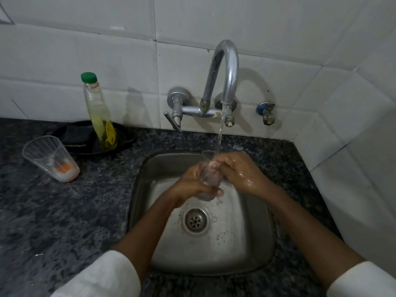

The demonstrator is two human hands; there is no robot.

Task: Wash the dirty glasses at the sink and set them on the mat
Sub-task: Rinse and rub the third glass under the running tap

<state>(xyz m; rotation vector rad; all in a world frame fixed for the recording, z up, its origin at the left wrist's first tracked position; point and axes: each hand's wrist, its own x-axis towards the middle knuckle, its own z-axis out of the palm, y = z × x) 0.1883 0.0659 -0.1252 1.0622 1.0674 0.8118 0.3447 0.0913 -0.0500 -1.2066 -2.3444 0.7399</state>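
Over the steel sink [252, 249] I hold a clear glass [209, 179] upright under the running tap [227, 67]. My left hand [192, 183] grips the glass around its lower body. My right hand [237, 170] is wet and has its fingers curled over the rim, reaching into the glass. Water streams from the spout into the glass mouth. A second clear glass [50, 157] with orange and white residue in its bottom stands on the dark granite counter [64, 221] at the left. No mat is in view.
A clear dish-soap bottle [99, 116] with a green cap and yellow liquid stands on a black dish [85, 138] behind the dirty glass. A small blue-handled valve [265, 113] sticks out of the white tiled wall. The sink drain [195, 220] is open.
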